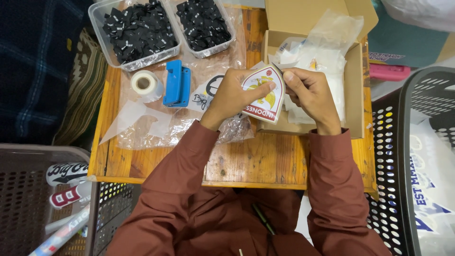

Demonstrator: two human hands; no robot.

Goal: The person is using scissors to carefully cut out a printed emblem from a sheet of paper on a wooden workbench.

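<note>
Bare wood (265, 161) near edge free; cardboard box (353, 85) blocks right.

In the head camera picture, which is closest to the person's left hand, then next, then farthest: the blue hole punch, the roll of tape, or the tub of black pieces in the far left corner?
From the left hand:
1. Blue hole punch, on the table just to its left.
2. Roll of tape, further left, beside the punch.
3. Tub of black pieces, in the table's far left corner.
</note>
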